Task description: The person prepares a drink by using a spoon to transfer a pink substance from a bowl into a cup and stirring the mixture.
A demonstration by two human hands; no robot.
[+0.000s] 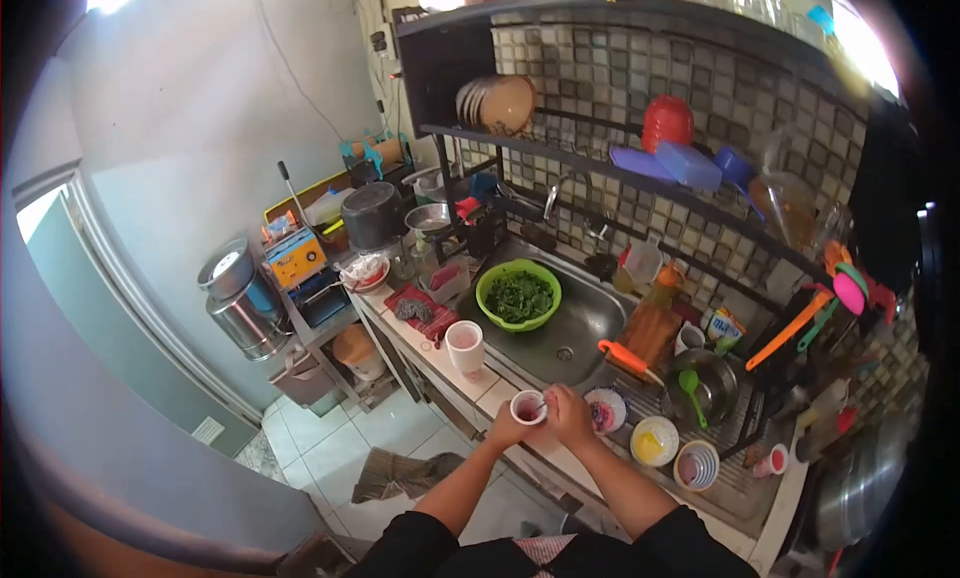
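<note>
Wrapped around a small white cup [527, 409], my left hand [506, 428] holds it upright above the counter's front edge. Pinkish contents show inside the cup. My right hand [568, 418] is closed on a thin spoon [541, 406] that dips into the cup; its bowl is hidden. Just beyond my left hand stands a tall stack of white cups [465, 348]. Right of my right hand sit a bowl with pink and purple stains [606, 411], a bowl with yellow contents [654, 442] and a striped bowl [697, 466].
A green basin of leafy greens [520, 296] sits in the metal sink [588, 340]. A steel bowl [712, 383] with a green spoon [691, 390] rests on the drainboard, near a wooden board [648, 340] and an orange-handled knife [627, 357]. A dish rack [620, 168] spans overhead.
</note>
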